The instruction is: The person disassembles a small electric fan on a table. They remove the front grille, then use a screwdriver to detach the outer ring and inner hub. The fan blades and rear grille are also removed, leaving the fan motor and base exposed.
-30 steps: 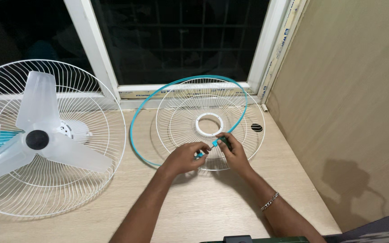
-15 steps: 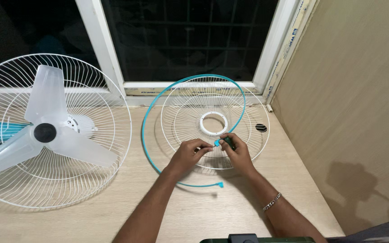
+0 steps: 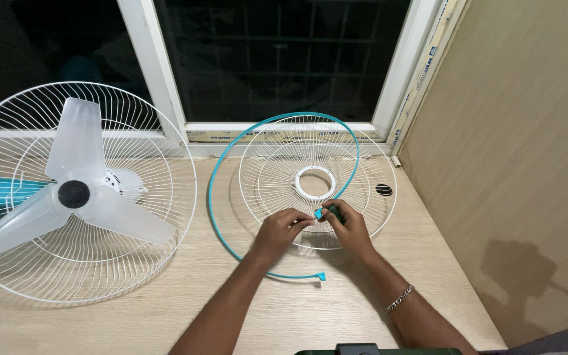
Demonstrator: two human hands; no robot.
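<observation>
Both hands (image 3: 317,229) pinch the teal ring's end (image 3: 319,213) over the white grille (image 3: 277,177).

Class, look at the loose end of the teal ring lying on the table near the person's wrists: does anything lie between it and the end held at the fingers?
Nothing separate. The loose end lies on the bare table between the forearms; the left hand and right hand meet at the held end over the white grille.

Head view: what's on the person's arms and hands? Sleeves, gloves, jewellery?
Both forearms are bare, no sleeves in view, and no gloves on either hand. The left hand shows no rings or watch. The right hand has a silver chain bracelet at the wrist.
</observation>
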